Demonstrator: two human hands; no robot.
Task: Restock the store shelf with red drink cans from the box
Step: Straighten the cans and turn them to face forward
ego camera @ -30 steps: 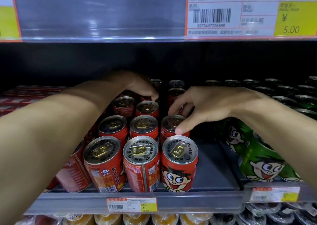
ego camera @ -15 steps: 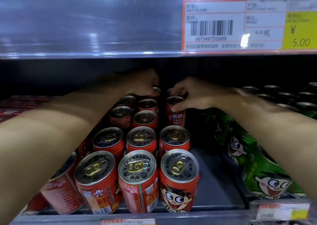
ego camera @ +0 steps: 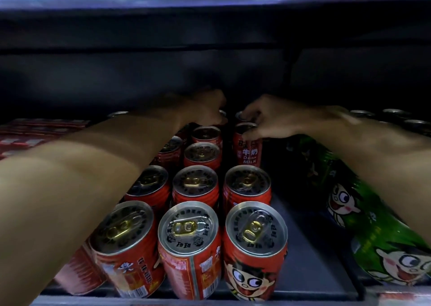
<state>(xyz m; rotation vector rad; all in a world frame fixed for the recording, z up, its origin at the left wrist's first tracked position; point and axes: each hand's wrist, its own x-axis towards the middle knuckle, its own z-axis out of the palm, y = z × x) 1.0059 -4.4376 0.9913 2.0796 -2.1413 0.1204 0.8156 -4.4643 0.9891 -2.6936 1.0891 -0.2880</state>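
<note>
The dark shelf (ego camera: pixel 300 247) held upright red cans (ego camera: pixel 196 186) in rows, ribbed metal cylinders with silver pull-tab lids. At 12 o'clock, deep in shadow, the right hand (ego camera: pixel 268 121) pinched the rim of a "Drink Milk" can (ego camera: pixel 247 146) with curled fingers. The left hand (ego camera: pixel 205 110) curled over a rear can (ego camera: pixel 222 114), mostly hidden; its grip could not be made out. At 3 o'clock, glossy green packs (ego camera: pixel 373 231) ran off-frame.

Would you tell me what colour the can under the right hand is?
Red can, white lettering; head view.
</note>
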